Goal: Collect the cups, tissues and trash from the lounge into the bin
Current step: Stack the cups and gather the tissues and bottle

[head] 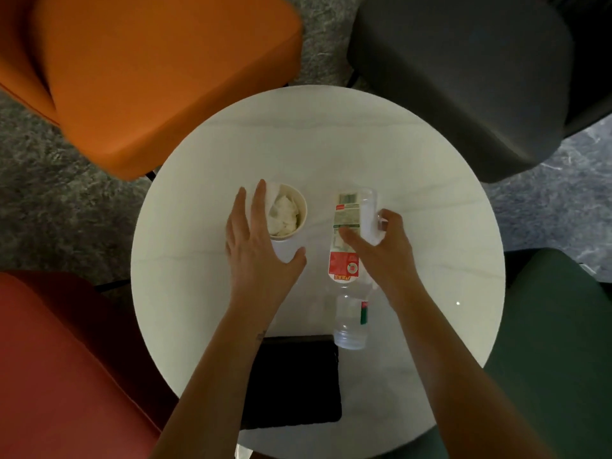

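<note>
Standing near the middle of a round white table [331, 144], a paper cup [285, 251] is stuffed with crumpled white tissues [283, 215]. The left hand [258, 246] is set against the cup. Its fingers are fairly straight and slightly apart along the cup's left wall, and the thumb is spread wide across the near wall, so the hand brackets the cup without curling round it. Just to the right, apart from the cup, is a clear plastic bottle [344, 263] with a red and green label. Its length runs away from the person, and I cannot tell whether it lies on the tabletop or is raised off it. The right hand [390, 253] grips the bottle around the middle, with the thumb laid over the label and the fingers [385, 220] curled round the bottle's right side. A black pouch [298, 392] lies flat on the near part of the table, its left edge covered by the left forearm. Four chairs ring the table on grey carpet [321, 44]: an orange chair [149, 77] at far left, a dark grey chair [463, 77] at far right, a green chair [563, 326] at near right and a red chair [66, 359] at near left.
</note>
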A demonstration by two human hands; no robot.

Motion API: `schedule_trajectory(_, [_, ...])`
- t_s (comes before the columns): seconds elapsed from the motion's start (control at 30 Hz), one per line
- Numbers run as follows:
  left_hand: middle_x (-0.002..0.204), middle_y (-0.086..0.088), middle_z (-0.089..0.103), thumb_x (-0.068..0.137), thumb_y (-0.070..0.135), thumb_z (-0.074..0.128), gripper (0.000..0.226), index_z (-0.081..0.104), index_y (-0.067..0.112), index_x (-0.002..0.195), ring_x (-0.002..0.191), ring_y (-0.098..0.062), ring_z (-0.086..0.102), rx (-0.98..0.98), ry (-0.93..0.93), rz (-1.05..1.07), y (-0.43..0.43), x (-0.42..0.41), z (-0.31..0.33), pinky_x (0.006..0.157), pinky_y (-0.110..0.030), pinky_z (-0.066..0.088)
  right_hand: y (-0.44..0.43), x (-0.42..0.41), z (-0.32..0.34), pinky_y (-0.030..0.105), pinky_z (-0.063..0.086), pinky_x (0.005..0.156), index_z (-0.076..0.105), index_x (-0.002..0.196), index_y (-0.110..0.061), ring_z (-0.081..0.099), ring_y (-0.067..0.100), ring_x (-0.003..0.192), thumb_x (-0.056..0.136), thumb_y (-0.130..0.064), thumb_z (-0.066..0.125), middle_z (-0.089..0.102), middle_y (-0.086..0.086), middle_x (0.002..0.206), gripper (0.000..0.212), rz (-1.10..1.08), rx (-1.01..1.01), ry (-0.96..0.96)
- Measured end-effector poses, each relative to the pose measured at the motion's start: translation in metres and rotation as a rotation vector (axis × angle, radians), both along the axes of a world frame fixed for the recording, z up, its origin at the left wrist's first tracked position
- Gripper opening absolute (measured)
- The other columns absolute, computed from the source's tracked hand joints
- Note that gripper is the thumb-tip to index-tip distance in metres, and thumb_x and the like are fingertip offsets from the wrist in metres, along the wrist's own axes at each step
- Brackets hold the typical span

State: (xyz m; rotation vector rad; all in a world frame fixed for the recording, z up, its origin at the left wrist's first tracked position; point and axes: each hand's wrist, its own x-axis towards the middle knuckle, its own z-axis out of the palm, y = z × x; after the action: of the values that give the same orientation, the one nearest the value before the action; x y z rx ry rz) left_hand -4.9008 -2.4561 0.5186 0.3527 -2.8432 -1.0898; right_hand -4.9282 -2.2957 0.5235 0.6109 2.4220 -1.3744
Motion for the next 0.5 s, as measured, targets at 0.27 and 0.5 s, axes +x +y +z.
schedule_trajectory(0.27, [0.152,-0.014,0.021,0.061,0.028,0.085,0.100,0.025,0.032,0.141,0.137,-0.032,0.011,-0.252,0.221,-0.581,0.024,0.032,0.024,0.103,-0.056,0.016,0.024,0.019,0.049,0.030,0.055,0.066,0.047,0.125,-0.012,0.068,0.019,0.085,0.085,-0.030,0.061,0.066,0.006,0.107,0.046,-0.428,-0.616,-0.166])
schedule_trajectory(0.5, [0.142,-0.014,0.042,0.072,0.033,0.076,0.065,0.043,0.030,0.128,0.131,-0.028,0.025,-0.057,0.256,-0.648,0.039,0.037,0.034,0.104,-0.047,0.024,0.034,0.042,0.055,0.041,0.052,0.086,0.061,0.097,-0.013,0.067,0.024,0.089,0.092,-0.035,0.050,0.070,0.008,0.093,0.025,-0.424,-0.807,-0.232])
